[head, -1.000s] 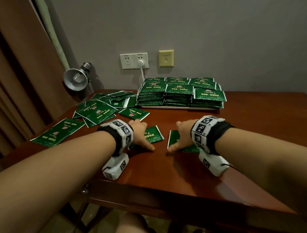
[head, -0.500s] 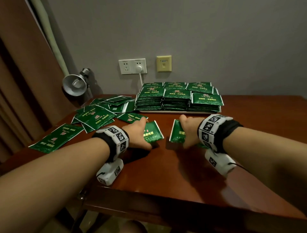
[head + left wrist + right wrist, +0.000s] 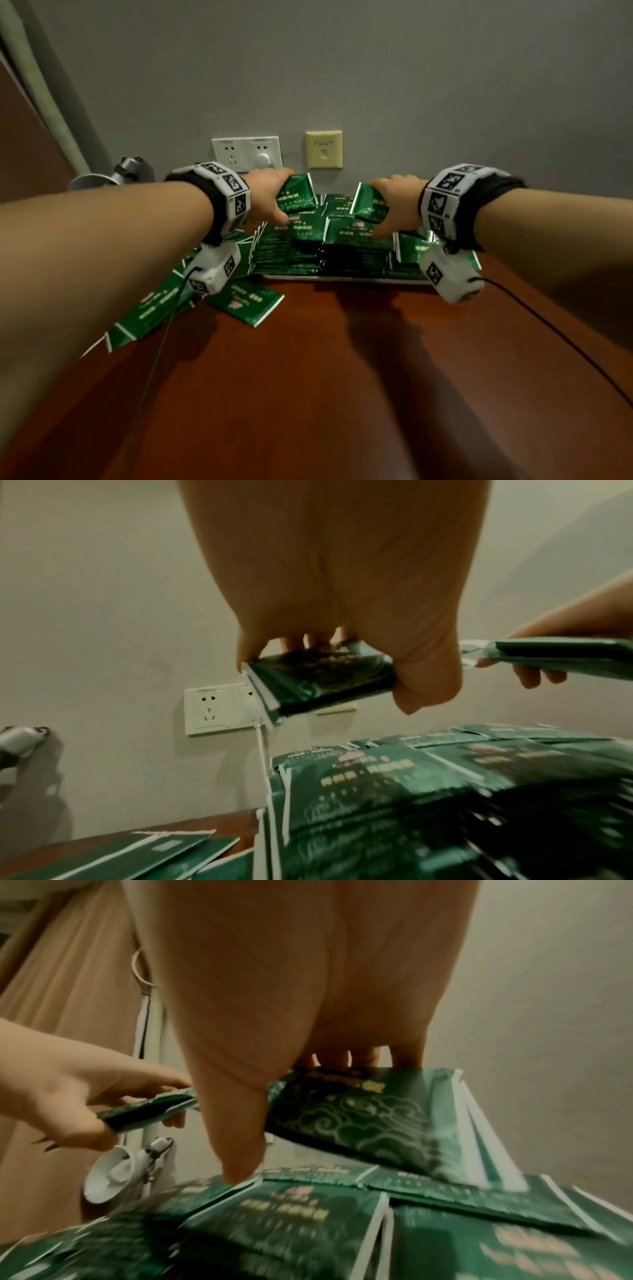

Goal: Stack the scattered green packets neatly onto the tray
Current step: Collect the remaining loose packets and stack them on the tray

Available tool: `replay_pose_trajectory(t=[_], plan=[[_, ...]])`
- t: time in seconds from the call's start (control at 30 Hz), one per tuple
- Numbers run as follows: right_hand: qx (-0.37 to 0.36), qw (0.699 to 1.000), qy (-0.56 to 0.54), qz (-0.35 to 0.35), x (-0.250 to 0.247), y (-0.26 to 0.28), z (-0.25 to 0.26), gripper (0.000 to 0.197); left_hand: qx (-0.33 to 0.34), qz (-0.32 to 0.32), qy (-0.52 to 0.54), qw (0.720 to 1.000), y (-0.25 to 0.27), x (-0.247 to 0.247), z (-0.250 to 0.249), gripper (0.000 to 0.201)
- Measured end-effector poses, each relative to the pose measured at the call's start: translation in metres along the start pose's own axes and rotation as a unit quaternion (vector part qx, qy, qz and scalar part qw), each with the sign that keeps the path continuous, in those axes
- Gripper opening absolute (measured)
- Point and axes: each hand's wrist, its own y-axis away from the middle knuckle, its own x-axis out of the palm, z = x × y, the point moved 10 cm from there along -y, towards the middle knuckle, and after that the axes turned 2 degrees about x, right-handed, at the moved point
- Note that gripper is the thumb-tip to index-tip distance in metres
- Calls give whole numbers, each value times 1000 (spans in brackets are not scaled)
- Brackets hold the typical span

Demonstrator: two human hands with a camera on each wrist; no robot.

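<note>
Here, both hands are raised above the stacked packets (image 3: 342, 246) on the tray (image 3: 342, 278), which sits at the far side of the wooden table (image 3: 325, 394), close to the wall.

The left hand (image 3: 270, 198) grasps a small bundle of green packets (image 3: 296, 198), thumb on the near edge and fingers curled over the far edge. In the left wrist view the bundle (image 3: 318, 680) is tilted, with its white edges pointing down and left. It hangs above the left stacks, not touching them.

The right hand (image 3: 394, 202) grasps a second bundle (image 3: 371, 205), fingers on top and thumb beneath. In the right wrist view this bundle (image 3: 377, 1118) slopes down to the right. Whether its low corner touches the stack cannot be told because of blur.

Loose packets (image 3: 246, 301) lie scattered on the table to the left of the tray, some overlapping.

On the wall behind are a white double socket (image 3: 246, 152) with a plug in it and a yellow wall plate (image 3: 324, 149). A metal lamp (image 3: 113, 174) stands at the far left.
</note>
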Motion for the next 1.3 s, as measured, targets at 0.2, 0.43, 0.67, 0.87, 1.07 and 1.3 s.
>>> replay_pose_trajectory(t=[0.2, 0.43, 0.67, 0.87, 1.07, 1.3], plan=[[-24, 999, 1, 39, 1, -70, 3, 75, 4, 50, -18, 999, -75, 22, 18, 79], [-59, 996, 9, 65, 15, -124, 20, 71, -2, 99, -42, 994, -118, 50, 28, 86], [-58, 997, 11, 47, 13, -120, 28, 90, -11, 83, -70, 994, -109, 33, 28, 102], [-134, 991, 1, 13, 1, -63, 83, 74, -35, 42, -93, 994, -33, 21, 29, 83], [-260, 964, -13, 59, 43, 18, 184, 30, -98, 44, -78, 991, 70, 61, 63, 66], [-230, 968, 35, 93, 118, 72, 241, 49, -132, 73, -100, 984, 152, 109, 71, 50]])
